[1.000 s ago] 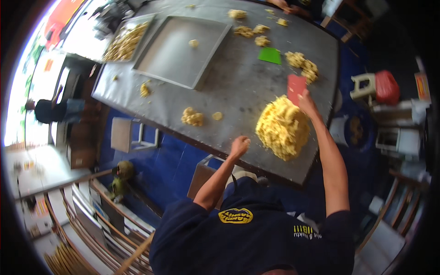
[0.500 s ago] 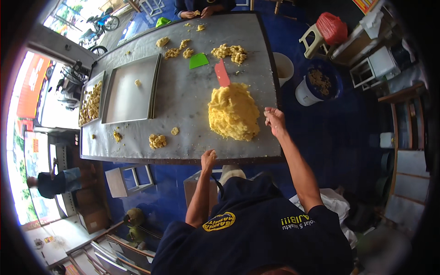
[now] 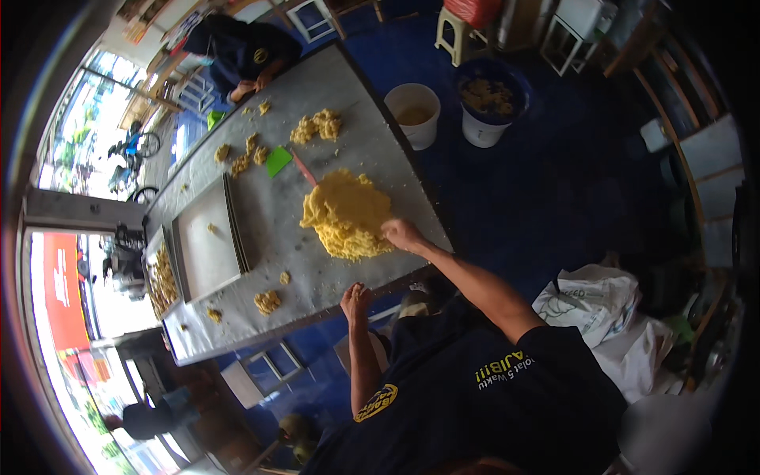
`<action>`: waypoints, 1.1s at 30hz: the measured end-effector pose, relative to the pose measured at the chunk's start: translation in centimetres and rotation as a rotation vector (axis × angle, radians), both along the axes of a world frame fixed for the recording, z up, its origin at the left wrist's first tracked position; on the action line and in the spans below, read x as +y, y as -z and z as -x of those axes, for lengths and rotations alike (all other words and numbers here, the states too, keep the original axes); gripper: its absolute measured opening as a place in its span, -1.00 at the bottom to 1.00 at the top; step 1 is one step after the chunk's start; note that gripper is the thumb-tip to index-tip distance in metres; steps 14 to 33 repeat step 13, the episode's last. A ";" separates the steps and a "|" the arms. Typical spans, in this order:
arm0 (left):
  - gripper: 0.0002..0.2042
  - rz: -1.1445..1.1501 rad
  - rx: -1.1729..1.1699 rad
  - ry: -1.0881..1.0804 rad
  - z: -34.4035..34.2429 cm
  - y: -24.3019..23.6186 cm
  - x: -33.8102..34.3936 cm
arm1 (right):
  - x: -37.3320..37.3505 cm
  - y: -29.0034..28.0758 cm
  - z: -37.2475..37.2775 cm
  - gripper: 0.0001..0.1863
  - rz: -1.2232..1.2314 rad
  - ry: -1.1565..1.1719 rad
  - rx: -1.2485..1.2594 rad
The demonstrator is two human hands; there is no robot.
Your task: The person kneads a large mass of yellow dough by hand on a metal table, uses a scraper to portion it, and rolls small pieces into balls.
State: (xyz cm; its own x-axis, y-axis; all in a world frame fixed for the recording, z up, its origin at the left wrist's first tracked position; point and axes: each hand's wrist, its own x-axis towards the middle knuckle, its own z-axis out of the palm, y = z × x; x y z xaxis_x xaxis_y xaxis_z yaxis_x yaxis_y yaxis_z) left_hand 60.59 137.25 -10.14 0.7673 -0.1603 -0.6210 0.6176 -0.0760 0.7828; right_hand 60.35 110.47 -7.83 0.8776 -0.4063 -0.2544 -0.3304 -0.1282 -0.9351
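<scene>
A big mound of yellow dough (image 3: 348, 210) lies on the metal-topped table (image 3: 277, 214). My right hand (image 3: 404, 236) is at the mound's right edge, its fingers closed against the dough. By the table's near edge is my left hand (image 3: 355, 299), fingers curled together around something too small to make out. A red scraper (image 3: 304, 169) sticks out from the mound's far side, and a green scraper (image 3: 279, 161) lies flat beyond it. Small lumps of dough (image 3: 267, 302) sit left of my left hand.
Stacked metal trays (image 3: 207, 237) rest on the table's left part, beside a tray of shaped dough pieces (image 3: 162, 277). Another person (image 3: 245, 59) works at the far end. Right of the table stand a white bucket (image 3: 413, 119) and a blue tub (image 3: 492, 91); white sacks (image 3: 594, 309) lie nearer.
The view has turned, so the table now slants. My right hand has come in from beside the mound to touch its edge. My left hand stays near the table's near edge.
</scene>
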 end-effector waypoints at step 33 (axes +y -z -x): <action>-0.55 -0.277 -0.169 0.740 -4.5 1.6 -13.1 | -15.9 1.9 16.6 -0.64 -0.824 0.554 -0.015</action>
